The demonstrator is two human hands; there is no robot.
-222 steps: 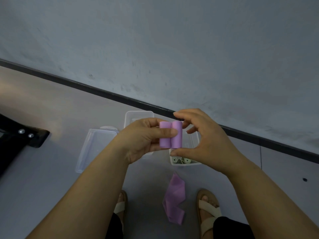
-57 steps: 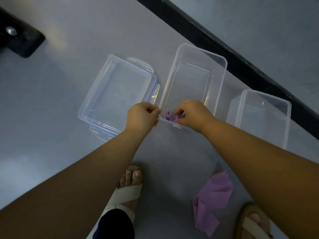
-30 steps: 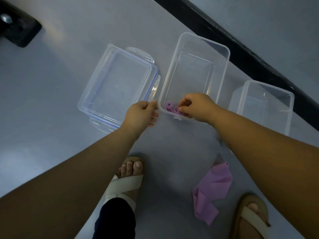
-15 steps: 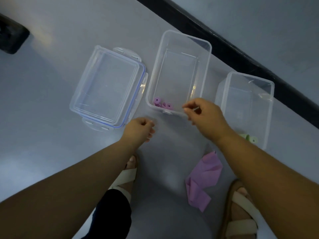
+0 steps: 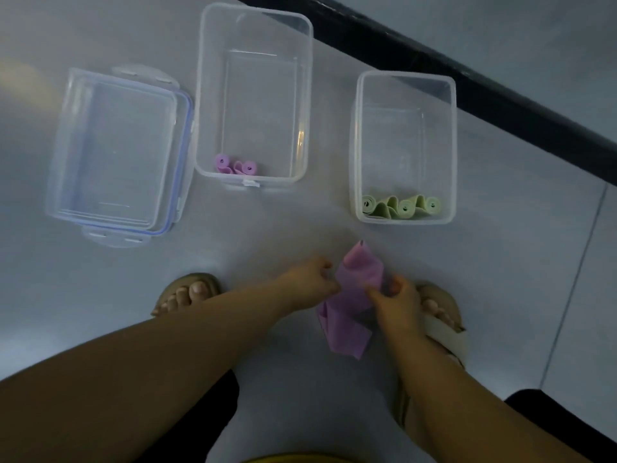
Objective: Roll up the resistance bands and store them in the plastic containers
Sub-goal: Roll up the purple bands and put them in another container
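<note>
Both hands have come away from the middle container, where they were half a second ago, and dropped to the loose purple resistance band (image 5: pixel 359 279) on the floor (image 5: pixel 267 228) between the person's feet. The left hand (image 5: pixel 309 284) has its fingers (image 5: pixel 325 266) curled in and pinches the band's left edge. The right hand (image 5: pixel 399 304) grips the band's right edge, its thumb bent over the material. The band stands creased between the two hands, its upper tip pointing toward the containers and its lower end folded flat on the floor. The floor is smooth and pale grey, with a thin tile joint (image 5: pixel 574 279) at the right. A black baseboard (image 5: pixel 467 78) runs diagonally across the top right, below a grey wall (image 5: pixel 500 21). Each foot wears a tan sandal: the left sandal (image 5: pixel 197 282) is beside the left forearm, and the right sandal (image 5: pixel 447 329) is just behind the right hand. Beyond the hands, three clear plastic pieces sit in a row. At the left lies a clip-lock lid (image 5: pixel 117 145) with a blue seal. The middle container (image 5: pixel 200 95) holds a rolled purple band (image 5: pixel 235 167) against its near wall. The right container (image 5: pixel 454 145) holds rolled green bands (image 5: pixel 400 207) along its near wall.
</note>
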